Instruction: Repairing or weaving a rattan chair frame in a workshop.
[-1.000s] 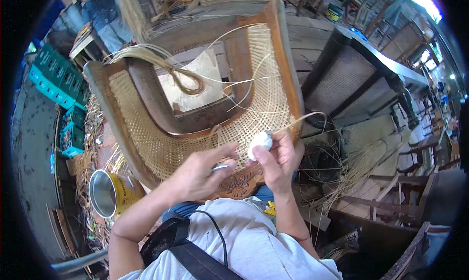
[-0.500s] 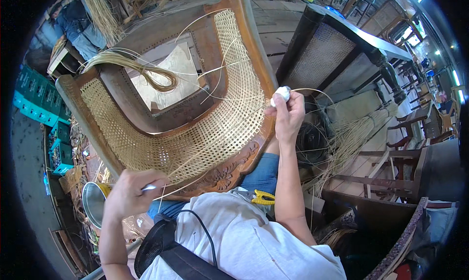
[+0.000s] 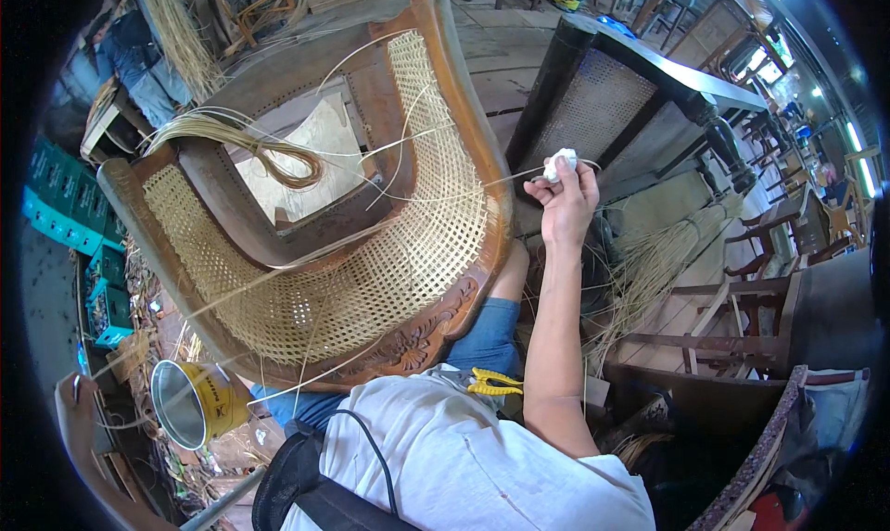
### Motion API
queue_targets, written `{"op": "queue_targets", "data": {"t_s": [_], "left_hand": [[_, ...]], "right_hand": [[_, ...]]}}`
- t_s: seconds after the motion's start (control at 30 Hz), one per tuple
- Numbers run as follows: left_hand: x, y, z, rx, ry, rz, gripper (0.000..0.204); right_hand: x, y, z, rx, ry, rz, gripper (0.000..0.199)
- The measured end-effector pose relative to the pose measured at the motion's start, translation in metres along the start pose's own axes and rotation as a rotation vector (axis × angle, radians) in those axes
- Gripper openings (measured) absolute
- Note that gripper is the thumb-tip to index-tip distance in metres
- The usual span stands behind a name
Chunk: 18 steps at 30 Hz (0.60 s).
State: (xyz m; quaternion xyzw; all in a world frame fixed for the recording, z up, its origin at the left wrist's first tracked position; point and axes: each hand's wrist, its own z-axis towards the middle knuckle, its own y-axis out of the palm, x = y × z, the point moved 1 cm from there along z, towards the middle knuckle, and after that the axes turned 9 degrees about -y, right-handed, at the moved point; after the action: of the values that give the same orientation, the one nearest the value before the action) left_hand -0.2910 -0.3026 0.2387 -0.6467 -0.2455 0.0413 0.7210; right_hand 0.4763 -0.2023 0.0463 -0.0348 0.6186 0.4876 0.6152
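My right hand pinches a white wad, which looks like cloth or wax, with a thin cane strand running through it beside the chair frame. At the far left rim my left hand is closed and somewhat blurred. It draws out a long cane strand that stretches across the seat; a small shiny tip shows at its fingers, its kind unclear. In my lap rests a curved wooden chair frame with woven cane mesh. Loose strand ends stick out of the weave.
A bundle of cane hangs over the frame. Yellow-handled pliers lie at my waist. A yellow bucket stands left, near teal crates. Another cane-panelled chair and loose cane are at right. A person sits far left.
My left hand has swung from the chair's near edge out to the far left, pulling the strand long. My right hand with the white wad has moved slightly right and up.
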Motion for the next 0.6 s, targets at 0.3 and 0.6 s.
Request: {"op": "queue_targets", "data": {"t_s": [0.3, 0.6], "left_hand": [[0.165, 0.116, -0.011, 0.081, 0.348, -0.15, 0.043], [0.369, 0.216, -0.107, -0.658, 0.658, -0.592, 0.019]], "right_hand": [[-0.017, 0.088, -0.101, -0.532, 0.058, -0.117, 0.025], [-0.017, 0.109, -0.156, -0.618, 0.209, -0.031, 0.021]]}}
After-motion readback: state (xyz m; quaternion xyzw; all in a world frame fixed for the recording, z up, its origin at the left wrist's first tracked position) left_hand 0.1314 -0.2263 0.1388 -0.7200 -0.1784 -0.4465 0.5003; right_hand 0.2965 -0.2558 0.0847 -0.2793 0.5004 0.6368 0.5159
